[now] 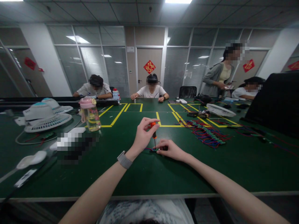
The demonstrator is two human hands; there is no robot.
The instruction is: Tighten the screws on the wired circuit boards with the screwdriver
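Observation:
My left hand [145,132], with a watch on its wrist, is closed round the orange and black handle of a screwdriver [154,132]. The screwdriver stands nearly upright, its thin shaft reaching down to a small green circuit board [154,150] on the table. The fingers of my right hand [170,148] are pressed together at the board's right side and steady it. Those fingers hide part of the board. Red and blue wires show at its left end.
To the right lies a row of wired circuit boards [207,132]. A pink-lidded bottle [90,115] and white fan parts [46,116] stand at the left. Yellow tape [116,115] marks the green table [112,177]. Several people sit or stand beyond it; a dark monitor-like object [275,102] is at right.

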